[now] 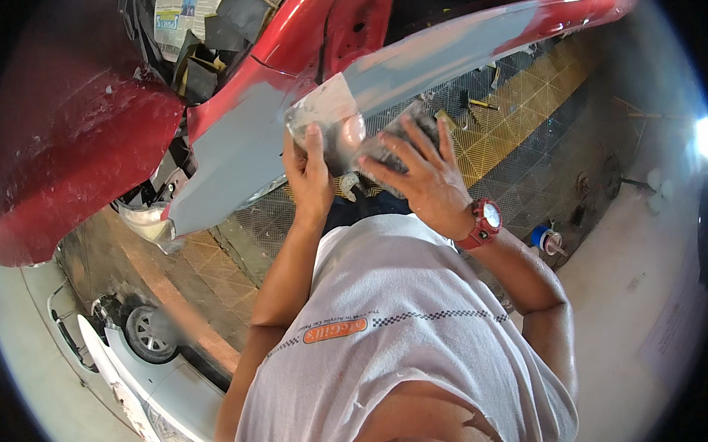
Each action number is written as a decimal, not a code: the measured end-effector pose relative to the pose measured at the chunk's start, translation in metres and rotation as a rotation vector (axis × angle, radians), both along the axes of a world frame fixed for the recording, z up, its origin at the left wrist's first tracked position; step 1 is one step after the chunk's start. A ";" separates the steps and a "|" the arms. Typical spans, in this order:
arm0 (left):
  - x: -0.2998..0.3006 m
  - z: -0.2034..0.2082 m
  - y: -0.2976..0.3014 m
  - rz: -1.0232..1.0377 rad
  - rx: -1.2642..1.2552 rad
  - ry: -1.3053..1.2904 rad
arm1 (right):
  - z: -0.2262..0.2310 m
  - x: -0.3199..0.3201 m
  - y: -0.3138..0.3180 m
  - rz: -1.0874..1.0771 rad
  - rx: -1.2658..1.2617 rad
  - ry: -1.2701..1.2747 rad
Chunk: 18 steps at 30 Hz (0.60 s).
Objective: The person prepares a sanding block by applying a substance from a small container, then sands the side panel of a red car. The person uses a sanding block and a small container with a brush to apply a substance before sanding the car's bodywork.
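My left hand (313,172) is closed on a pale flat sheet (324,101), thumb on top and the other fingers underneath. A rounded pinkish patch (350,131), like a dab of body filler, shows at the sheet's right side. My right hand (423,173) grips a dusty grey flat piece (385,151), its fingers spread across the face. That piece is blurred, and its exact kind cannot be made out. Both hands are close together in front of the red car body (294,45), over its grey-primed panel (239,129).
A red fender (80,154) stands at the left. Newspaper (191,12) and dark scraps lie in the far opening. A yellow-handled tool (481,105) rests on the patterned floor (533,94). To the right are a blue-rimmed can (541,237) and a fan (656,187); a white car (165,379) is lower left.
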State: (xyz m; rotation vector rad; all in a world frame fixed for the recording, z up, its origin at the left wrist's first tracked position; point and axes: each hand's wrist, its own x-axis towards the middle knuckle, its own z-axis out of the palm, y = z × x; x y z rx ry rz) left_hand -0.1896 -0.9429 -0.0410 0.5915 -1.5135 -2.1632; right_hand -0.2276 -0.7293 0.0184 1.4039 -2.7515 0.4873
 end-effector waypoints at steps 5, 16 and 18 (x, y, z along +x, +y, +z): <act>0.028 -0.024 -0.036 0.072 0.341 -0.037 | -0.036 -0.020 0.027 -0.103 -0.361 -0.576; 0.085 -0.033 -0.036 0.013 0.631 -0.222 | -0.122 -0.100 -0.014 -0.422 -0.527 -0.317; 0.086 -0.033 -0.035 0.000 0.665 -0.181 | -0.117 -0.104 -0.034 -0.416 -0.267 0.140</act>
